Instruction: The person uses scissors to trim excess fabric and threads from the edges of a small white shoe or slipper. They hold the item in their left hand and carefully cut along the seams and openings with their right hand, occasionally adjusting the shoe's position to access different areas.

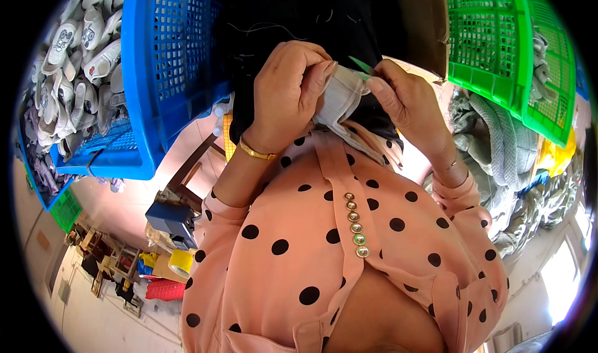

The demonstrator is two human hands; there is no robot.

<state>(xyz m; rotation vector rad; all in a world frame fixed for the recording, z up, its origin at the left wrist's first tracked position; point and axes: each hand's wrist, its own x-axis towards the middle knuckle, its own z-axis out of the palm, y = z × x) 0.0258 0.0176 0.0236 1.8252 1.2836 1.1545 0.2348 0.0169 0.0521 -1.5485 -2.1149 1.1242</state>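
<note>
Above my lap, my left hand (288, 94) pinches the edge of a light grey cloth shoe piece (339, 99) between thumb and fingers. Stitching and a folded edge show on the piece; part of it is hidden behind my left fingers. My right hand (408, 99) is closed around a small green pointed tool (361, 66), whose tip sticks out toward the left beside the shoe piece. Most of this tool is covered by the fingers, so its exact kind cannot be told. My right thumb lies against or very near the shoe piece's edge.
At left, a blue plastic basket (144, 91) stands by a heap of grey cloth shoes (81, 72). Green baskets (489, 54) and a brown cardboard box (430, 26) rise at right, near piled grey fabric pieces (498, 144). Loose threads lie on dark cloth (274, 10).
</note>
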